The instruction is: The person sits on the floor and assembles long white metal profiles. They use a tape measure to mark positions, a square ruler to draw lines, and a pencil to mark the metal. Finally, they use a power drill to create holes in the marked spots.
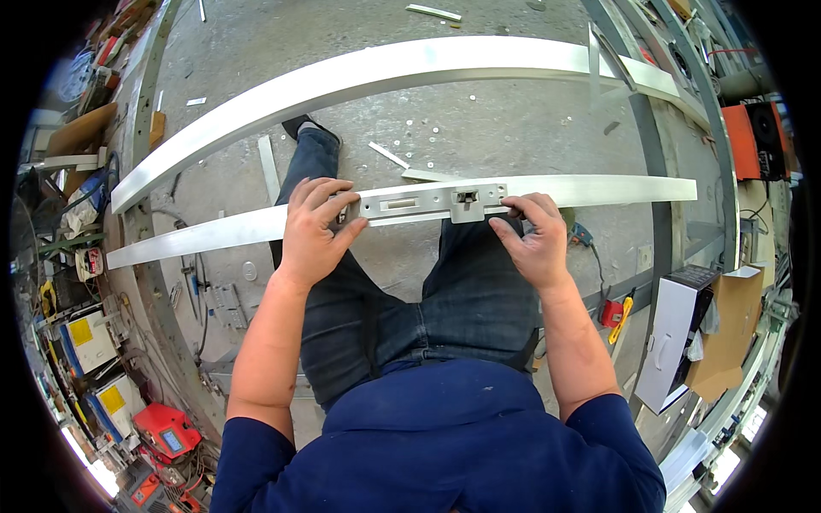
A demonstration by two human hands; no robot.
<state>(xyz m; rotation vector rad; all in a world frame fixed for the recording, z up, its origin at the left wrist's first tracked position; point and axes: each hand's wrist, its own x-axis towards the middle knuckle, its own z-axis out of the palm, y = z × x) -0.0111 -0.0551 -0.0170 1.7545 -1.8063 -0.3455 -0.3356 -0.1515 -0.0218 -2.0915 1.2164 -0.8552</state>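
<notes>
Your left hand (316,227) grips the left end of the metal plate (436,202) between thumb and fingers; your right hand (539,235) sits at the plate's right end, thumb and forefinger curled, but whether they clamp it cannot be told; the plate lies lengthwise along the near white bar (616,188), above your legs, its square fitting (466,198) toward the right; the far white bar (410,61) spans beyond, well apart; a white box (671,350) stands near right.
</notes>
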